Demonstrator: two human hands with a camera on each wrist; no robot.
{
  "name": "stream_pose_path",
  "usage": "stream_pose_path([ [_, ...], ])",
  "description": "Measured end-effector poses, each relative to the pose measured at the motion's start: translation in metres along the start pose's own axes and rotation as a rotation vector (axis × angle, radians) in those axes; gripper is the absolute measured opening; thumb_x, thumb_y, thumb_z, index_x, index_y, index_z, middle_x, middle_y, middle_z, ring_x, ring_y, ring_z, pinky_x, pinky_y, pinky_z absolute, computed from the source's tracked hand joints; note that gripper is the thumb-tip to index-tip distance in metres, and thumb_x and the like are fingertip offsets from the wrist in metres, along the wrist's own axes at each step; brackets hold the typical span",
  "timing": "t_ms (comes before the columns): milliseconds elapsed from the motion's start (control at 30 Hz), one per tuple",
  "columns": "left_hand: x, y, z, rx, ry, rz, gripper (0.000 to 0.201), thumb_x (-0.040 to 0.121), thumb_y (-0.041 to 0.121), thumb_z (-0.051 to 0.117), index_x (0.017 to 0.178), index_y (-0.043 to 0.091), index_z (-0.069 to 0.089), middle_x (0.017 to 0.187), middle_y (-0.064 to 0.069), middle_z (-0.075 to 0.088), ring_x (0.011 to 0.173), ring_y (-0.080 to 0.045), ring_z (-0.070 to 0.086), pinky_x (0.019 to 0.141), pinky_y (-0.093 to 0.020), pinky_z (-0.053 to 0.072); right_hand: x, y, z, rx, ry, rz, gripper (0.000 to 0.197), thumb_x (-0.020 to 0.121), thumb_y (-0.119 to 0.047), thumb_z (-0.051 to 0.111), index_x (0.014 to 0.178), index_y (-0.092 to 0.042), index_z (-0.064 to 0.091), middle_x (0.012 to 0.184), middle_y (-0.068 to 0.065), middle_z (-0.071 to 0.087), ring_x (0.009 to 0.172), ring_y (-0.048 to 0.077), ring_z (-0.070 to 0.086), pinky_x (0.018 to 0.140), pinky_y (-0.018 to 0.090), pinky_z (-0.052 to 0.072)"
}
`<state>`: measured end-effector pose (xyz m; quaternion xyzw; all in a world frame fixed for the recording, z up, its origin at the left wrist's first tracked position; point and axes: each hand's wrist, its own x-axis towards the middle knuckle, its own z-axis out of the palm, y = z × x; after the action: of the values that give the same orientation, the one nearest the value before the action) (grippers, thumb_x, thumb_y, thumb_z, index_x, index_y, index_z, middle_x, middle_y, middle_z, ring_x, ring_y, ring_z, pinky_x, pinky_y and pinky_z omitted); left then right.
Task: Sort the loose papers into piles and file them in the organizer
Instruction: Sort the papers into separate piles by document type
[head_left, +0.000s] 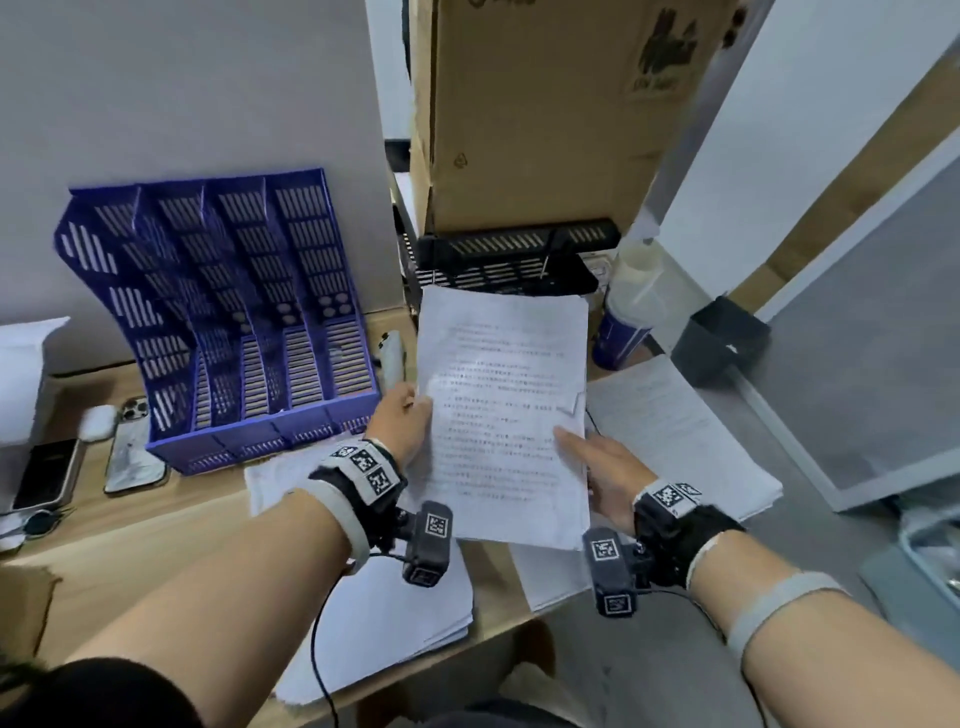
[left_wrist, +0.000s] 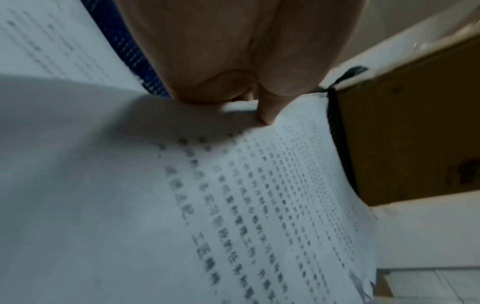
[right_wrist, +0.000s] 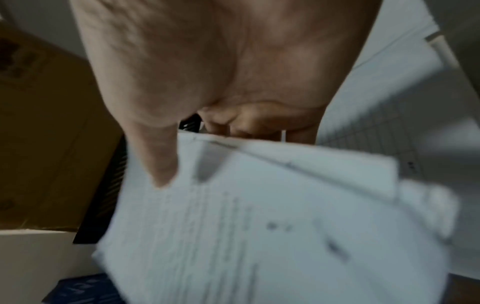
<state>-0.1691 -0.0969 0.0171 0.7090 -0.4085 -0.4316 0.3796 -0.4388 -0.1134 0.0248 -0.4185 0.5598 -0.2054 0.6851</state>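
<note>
Both hands hold a stack of printed white papers (head_left: 501, 410) above the desk, in the middle of the head view. My left hand (head_left: 402, 423) grips its left edge, thumb on top; in the left wrist view the thumb (left_wrist: 267, 111) presses the printed sheet (left_wrist: 259, 195). My right hand (head_left: 602, 467) pinches the stack's right edge, thumb on the top page; the right wrist view shows that thumb (right_wrist: 161, 160) over the sheets (right_wrist: 259, 226). A blue four-slot organizer (head_left: 234, 322) stands at the left against the wall, its slots showing no papers.
Paper piles lie on the desk at the lower left (head_left: 384, 613) and right (head_left: 680, 436). A black tray (head_left: 509, 260) and a cardboard box (head_left: 545, 104) stand behind. Two phones (head_left: 132, 457) and an earbud case (head_left: 98, 422) lie left of the organizer. A blue cup (head_left: 621, 332) stands right.
</note>
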Motion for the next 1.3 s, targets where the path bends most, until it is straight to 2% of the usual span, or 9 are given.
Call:
stream_pose_path([
  [100, 0.007, -0.031, 0.043, -0.061, -0.096, -0.183, 0.027, 0.074, 0.027, 0.059, 0.100, 0.021, 0.060, 0.102, -0.010, 0.071, 0.096, -0.031, 0.068, 0.093, -0.048, 0.054, 0.000, 0.009, -0.016, -0.335, 0.036, -0.055, 0.036, 0.089, -0.009, 0.063, 0.124, -0.020, 0.059, 0.131, 0.006, 0.063, 0.119, 0.026, 0.059, 0.106, 0.045, 0.044],
  [167, 0.002, -0.032, 0.069, -0.087, -0.207, -0.322, 0.026, 0.070, 0.024, 0.062, 0.095, 0.020, 0.056, 0.103, -0.017, 0.070, 0.095, -0.037, 0.069, 0.085, -0.058, 0.056, 0.002, 0.010, -0.036, -0.624, 0.137, -0.056, 0.035, 0.090, -0.012, 0.057, 0.124, -0.019, 0.060, 0.119, 0.000, 0.062, 0.113, 0.024, 0.057, 0.098, 0.035, 0.045],
  [333, -0.010, -0.004, 0.132, -0.183, -0.361, -0.418, 0.011, 0.090, -0.007, 0.055, 0.089, 0.004, 0.054, 0.072, -0.015, 0.067, 0.055, -0.023, 0.067, 0.067, -0.042, 0.061, 0.006, 0.013, -0.108, -0.744, 0.366, 0.117, 0.032, 0.089, -0.025, 0.056, 0.119, -0.018, 0.063, 0.119, 0.006, 0.065, 0.110, 0.031, 0.060, 0.098, 0.038, 0.048],
  [500, -0.003, 0.020, 0.200, -0.156, -0.422, -0.414, 0.028, 0.090, -0.007, 0.057, 0.068, 0.007, 0.045, 0.052, -0.010, 0.061, 0.042, -0.016, 0.061, 0.053, -0.034, 0.061, 0.008, 0.005, -0.182, -0.817, 0.532, 0.174, 0.023, 0.088, -0.010, 0.052, 0.107, -0.017, 0.063, 0.107, 0.008, 0.065, 0.099, 0.032, 0.061, 0.083, 0.029, 0.047],
  [600, 0.005, 0.034, 0.230, -0.186, -0.445, -0.408, 0.025, 0.091, -0.005, 0.059, 0.071, 0.005, 0.047, 0.063, -0.015, 0.063, 0.049, -0.018, 0.064, 0.061, -0.038, 0.063, 0.015, -0.005, -0.212, -0.823, 0.590, 0.173, 0.035, 0.088, -0.011, 0.051, 0.120, -0.018, 0.064, 0.114, 0.011, 0.069, 0.101, 0.033, 0.063, 0.083, 0.030, 0.048],
  [700, 0.011, 0.042, 0.249, -0.233, -0.526, -0.411, 0.007, 0.091, -0.004, 0.058, 0.094, 0.002, 0.059, 0.091, -0.020, 0.070, 0.070, -0.025, 0.069, 0.082, -0.046, 0.061, 0.024, -0.012, -0.233, -0.824, 0.649, 0.144, 0.037, 0.089, -0.011, 0.049, 0.123, -0.018, 0.063, 0.117, 0.012, 0.068, 0.099, 0.033, 0.062, 0.082, 0.031, 0.049],
  [867, 0.018, 0.044, 0.247, -0.213, -0.604, -0.453, 0.064, 0.092, 0.007, 0.062, 0.150, 0.009, 0.033, 0.122, -0.016, 0.065, 0.106, -0.024, 0.068, 0.073, -0.035, 0.061, 0.041, -0.018, -0.227, -0.867, 0.813, 0.165, 0.043, 0.086, -0.017, 0.058, 0.128, -0.015, 0.049, 0.128, 0.015, 0.057, 0.119, 0.039, 0.051, 0.097, 0.043, 0.047],
  [1067, 0.016, 0.026, 0.183, -0.161, -0.462, -0.421, 0.033, 0.093, 0.011, 0.062, 0.126, 0.010, 0.058, 0.113, -0.010, 0.073, 0.100, -0.025, 0.072, 0.084, -0.035, 0.057, 0.075, -0.012, -0.150, -0.715, 0.489, 0.058, 0.029, 0.090, -0.012, 0.051, 0.119, -0.016, 0.053, 0.110, 0.005, 0.059, 0.107, 0.030, 0.058, 0.085, 0.031, 0.048],
  [1300, -0.019, -0.048, 0.050, -0.005, 0.055, -0.431, 0.014, 0.090, 0.006, 0.059, 0.092, 0.018, 0.065, 0.099, -0.014, 0.074, 0.078, -0.020, 0.068, 0.070, -0.030, 0.054, 0.086, 0.019, 0.013, -0.634, -0.157, 0.140, 0.010, 0.092, -0.010, 0.055, 0.095, -0.010, 0.064, 0.082, 0.007, 0.069, 0.068, 0.020, 0.068, 0.061, 0.031, 0.057],
])
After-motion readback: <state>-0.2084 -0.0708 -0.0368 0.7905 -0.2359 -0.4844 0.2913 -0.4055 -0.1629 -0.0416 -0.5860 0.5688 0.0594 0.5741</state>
